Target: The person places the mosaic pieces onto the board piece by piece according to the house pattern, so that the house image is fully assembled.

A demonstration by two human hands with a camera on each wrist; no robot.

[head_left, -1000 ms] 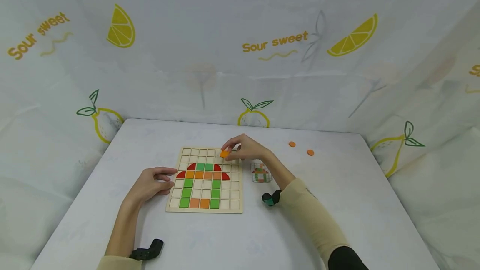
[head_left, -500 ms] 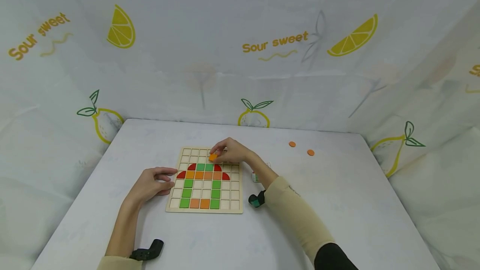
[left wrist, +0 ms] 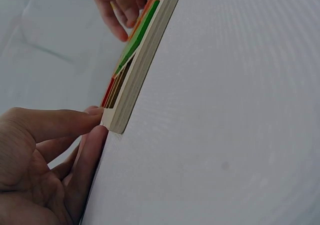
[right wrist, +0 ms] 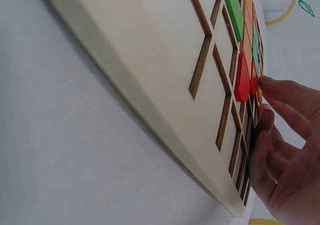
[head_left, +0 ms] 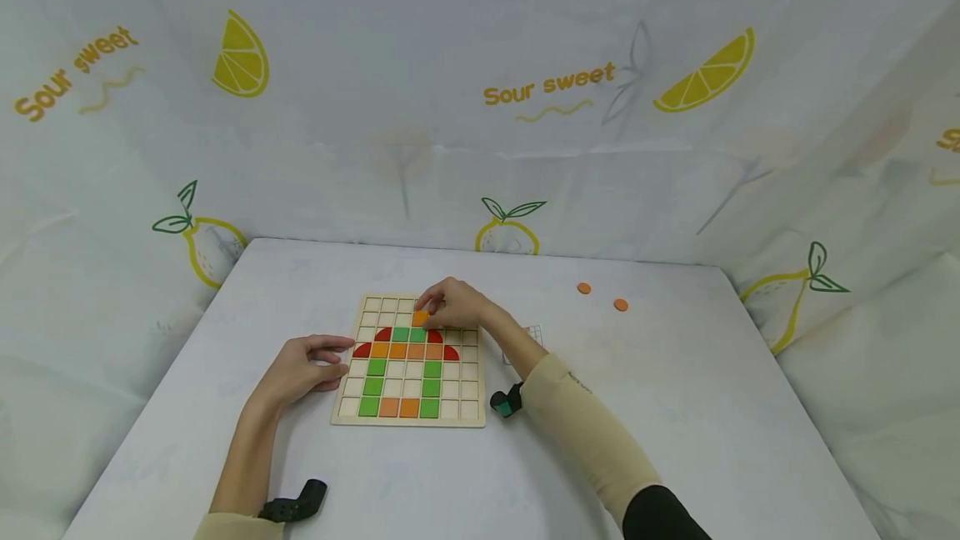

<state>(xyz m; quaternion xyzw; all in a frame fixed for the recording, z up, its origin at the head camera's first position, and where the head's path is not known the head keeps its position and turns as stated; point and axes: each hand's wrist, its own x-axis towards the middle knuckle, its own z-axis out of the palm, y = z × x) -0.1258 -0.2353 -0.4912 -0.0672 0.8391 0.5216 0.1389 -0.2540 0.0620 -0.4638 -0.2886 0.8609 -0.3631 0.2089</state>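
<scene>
A wooden grid board (head_left: 468, 413) lies on the table, with green, orange, peach and red tiles set in some of its cells. Above the row with the green pair, my right hand (head_left: 457, 305) pinches an orange square tile (head_left: 421, 318) low over a cell. Seen from the right wrist, only an orange sliver (right wrist: 259, 94) shows past the fingertips. My left hand (head_left: 300, 369) rests at the board's left edge, its fingers relaxed. The left wrist view has its fingertips (left wrist: 95, 119) touching the rim near the board's corner.
Two orange round pieces (head_left: 583, 288) lie at the back right of the table. A small pattern card (head_left: 536, 333) is partly hidden under my right forearm. Behind the table hangs a white lemon-printed cloth (head_left: 360, 173).
My right hand has moved left across the board with the orange square tile and lowered it towards a cell above the green pair. My left hand has stayed at the edge.
</scene>
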